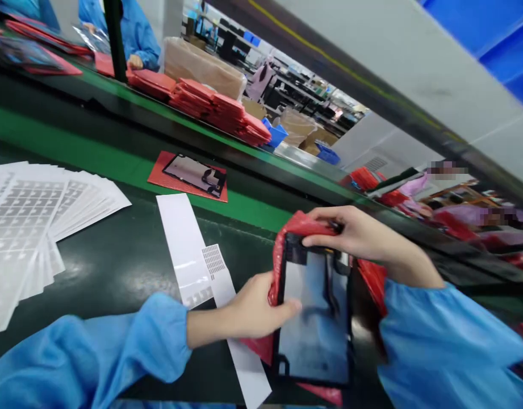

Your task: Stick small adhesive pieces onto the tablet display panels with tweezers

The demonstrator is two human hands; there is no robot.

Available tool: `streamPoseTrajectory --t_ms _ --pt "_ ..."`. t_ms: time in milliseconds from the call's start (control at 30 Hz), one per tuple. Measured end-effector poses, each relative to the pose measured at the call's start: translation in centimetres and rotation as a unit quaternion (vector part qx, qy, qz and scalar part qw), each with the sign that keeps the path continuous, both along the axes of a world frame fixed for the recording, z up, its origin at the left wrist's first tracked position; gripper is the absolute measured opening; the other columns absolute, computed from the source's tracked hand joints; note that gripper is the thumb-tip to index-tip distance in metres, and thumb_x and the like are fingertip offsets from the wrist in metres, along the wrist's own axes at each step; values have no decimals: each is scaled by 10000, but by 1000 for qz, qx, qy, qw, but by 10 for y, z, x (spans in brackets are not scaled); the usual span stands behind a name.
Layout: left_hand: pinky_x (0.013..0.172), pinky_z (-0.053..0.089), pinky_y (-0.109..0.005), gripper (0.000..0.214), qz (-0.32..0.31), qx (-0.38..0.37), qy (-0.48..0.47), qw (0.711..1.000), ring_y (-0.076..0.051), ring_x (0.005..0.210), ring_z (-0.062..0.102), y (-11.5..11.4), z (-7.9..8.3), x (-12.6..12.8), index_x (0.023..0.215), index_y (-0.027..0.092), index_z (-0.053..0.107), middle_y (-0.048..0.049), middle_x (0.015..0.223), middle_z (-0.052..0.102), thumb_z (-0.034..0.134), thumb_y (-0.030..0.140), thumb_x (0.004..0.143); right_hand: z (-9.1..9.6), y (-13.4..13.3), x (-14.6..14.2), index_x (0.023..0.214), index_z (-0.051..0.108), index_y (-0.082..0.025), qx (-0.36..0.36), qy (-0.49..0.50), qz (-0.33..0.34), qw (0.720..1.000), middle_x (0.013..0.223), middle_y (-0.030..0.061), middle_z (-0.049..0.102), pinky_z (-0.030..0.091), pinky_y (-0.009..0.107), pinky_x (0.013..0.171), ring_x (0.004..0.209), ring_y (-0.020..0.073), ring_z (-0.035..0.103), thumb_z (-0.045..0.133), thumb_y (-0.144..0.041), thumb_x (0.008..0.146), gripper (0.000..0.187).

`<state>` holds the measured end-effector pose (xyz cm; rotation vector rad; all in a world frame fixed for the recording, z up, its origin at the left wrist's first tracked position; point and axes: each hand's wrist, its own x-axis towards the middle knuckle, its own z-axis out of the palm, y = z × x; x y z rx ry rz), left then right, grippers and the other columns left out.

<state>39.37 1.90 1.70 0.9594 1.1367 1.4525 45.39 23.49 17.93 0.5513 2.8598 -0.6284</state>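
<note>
A tablet display panel (pixel 314 341) with a black frame and shiny silvery back is held up in front of me, tilted. My left hand (pixel 256 307) grips its left edge, thumb lying on the back surface, together with a red bubble-wrap bag (pixel 279 261) behind it. At the top edge, my right hand (pixel 350 233) is closed on the panel and the bag's folded rim, thumb on the frame. Below my left wrist lie white label strips (pixel 178 233), one bearing a block of small grey labels (pixel 213 260).
Another panel (pixel 193 173) rests on a red bag on the green belt (pixel 133 165). Fanned label sheets (pixel 26 227) cover the bench's left side. Beyond the rail are stacked red bags (pixel 218 108) and a co-worker in a blue sleeve (pixel 144 37). A shelf beam (pixel 372 79) crosses overhead.
</note>
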Motion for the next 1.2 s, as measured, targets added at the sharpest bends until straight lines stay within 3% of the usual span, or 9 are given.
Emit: streamPoseTrajectory --t_ms 133,267,333,433,500,600,767,1000,1200 --pt "1027 554 -302 536 86 -54 -2 995 -178 1166 672 26 -41 -1 1359 133 515 -118 1311 663 665 283 867 -60 -5 -33 967 754 -143 73 121 -86 986 743 48 675 399 221 625 597 81 500 525 -655 950 561" --pt "911 561 -324 571 44 -58 82 994 -187 1033 692 -6 -49 -40 1351 133 583 -120 1195 700 704 317 825 -106 -33 -34 876 729 -125 -110 237 -164 951 918 94 716 477 217 746 816 119 648 286 -708 1011 745" --pt "1101 449 -415 644 69 -49 150 985 -219 1225 613 -45 -46 -69 1430 230 557 -76 1327 646 721 359 820 -129 -50 -27 889 715 -116 -245 197 -182 932 749 86 666 454 220 622 674 119 638 231 -756 992 809" --pt "1115 286 -422 392 193 -45 417 887 -177 1286 545 -101 -43 -107 1295 303 604 8 1330 632 649 401 918 -166 -77 -18 1059 719 -96 -444 87 -183 873 717 77 664 519 241 574 594 142 658 416 -783 937 761" --pt "1027 285 -380 357 232 -55 507 828 -136 1207 574 -125 -46 -117 1228 281 603 24 1256 650 666 449 920 -190 -92 -15 1136 725 -98 -488 51 -159 857 833 88 718 595 233 693 695 139 714 685 -638 870 603" --pt "986 274 -379 397 215 -25 563 798 -124 1148 597 -134 -58 -108 1226 298 610 43 1215 665 685 512 901 -217 -107 -13 1029 758 -114 -510 80 -150 843 881 66 727 598 171 736 725 106 728 867 -387 759 400" --pt "999 268 -423 535 189 -10 623 759 -180 1181 587 -115 -78 -90 1268 265 615 5 1269 663 691 616 871 -234 -115 -3 953 731 -146 -535 162 -145 817 909 30 687 608 184 680 670 104 720 824 -312 808 240" --pt "1147 152 -476 497 123 -36 611 781 -147 1147 625 -125 -61 -123 1196 335 648 75 1200 677 825 543 780 -230 -120 6 1034 603 -163 -429 168 -80 884 952 32 616 577 161 794 849 64 684 568 -373 1012 214" --pt "1105 244 -461 339 183 23 651 737 -143 1082 624 -109 -61 -106 1171 310 653 70 1113 703 665 533 915 -228 -114 3 1057 435 -167 -580 121 -150 791 1012 33 630 648 307 760 716 79 675 508 -513 1022 356"
